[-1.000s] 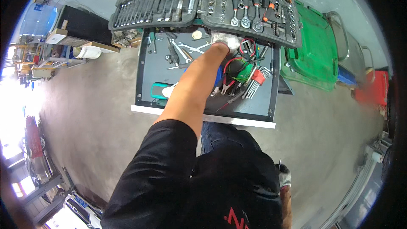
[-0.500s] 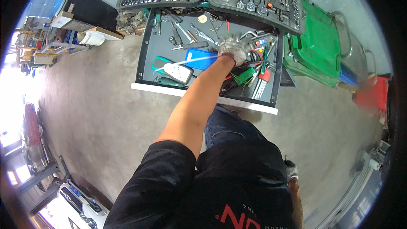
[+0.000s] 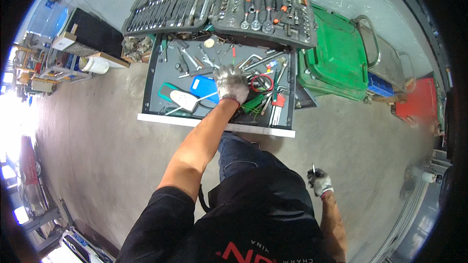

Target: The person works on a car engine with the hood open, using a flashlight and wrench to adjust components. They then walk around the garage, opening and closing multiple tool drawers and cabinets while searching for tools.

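My left hand [image 3: 230, 82], in a grey glove, is down among loose tools in the open drawer [image 3: 216, 127], fingers curled; what lies under them is hidden. Beside it are a blue flat case [image 3: 203, 85], a white-and-teal object [image 3: 180, 98], a thin white rod [image 3: 173, 109], a red loop [image 3: 261, 83], green wires [image 3: 253, 105] and hex keys in a red holder [image 3: 277, 101]. My gloved right hand [image 3: 319, 181], low at my right side, is closed on a slender metal tool [image 3: 313, 168].
An open socket and wrench case [image 3: 214, 17] rests above the drawer's back. A green bin [image 3: 336, 63], metal cart [image 3: 375, 53] and red box [image 3: 414, 104] stand right. Cardboard boxes [image 3: 70, 41], a white bucket [image 3: 96, 65] and shelving are left; vehicles show lower left.
My left hand has drawn back from under the case toward the drawer's middle, its spread fingers now curled. My right hand has come further into view. The whole view has shifted slightly.
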Tool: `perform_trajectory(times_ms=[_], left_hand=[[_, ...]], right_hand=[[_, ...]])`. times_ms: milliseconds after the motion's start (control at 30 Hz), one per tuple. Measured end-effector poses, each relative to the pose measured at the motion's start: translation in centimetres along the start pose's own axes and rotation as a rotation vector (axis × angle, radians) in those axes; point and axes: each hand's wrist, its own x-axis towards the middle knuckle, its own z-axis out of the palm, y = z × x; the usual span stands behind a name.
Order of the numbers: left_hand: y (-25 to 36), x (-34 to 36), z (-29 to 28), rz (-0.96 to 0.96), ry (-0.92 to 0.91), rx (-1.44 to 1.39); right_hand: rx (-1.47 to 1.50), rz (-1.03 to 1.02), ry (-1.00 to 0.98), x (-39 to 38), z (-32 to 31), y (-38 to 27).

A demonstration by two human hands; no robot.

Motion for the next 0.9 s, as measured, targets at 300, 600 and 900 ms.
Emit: perform_trajectory(times_ms=[300,600,900], left_hand=[[1.6,3.3,-1.0,0.379,-0.235,0.102],[-4.7,7.1,-1.2,-0.032,0.117,-0.084],[-11.1,-12.6,-7.7,0.059,-0.109,-0.076]], right_hand=[[0.084,0.294,0.029,-2.0,0.1,10.6],[0.244,0.227,0.042,-4.3,2.1,10.3],[0.253,0.322,-0.051,-1.9,2.3,12.9]])
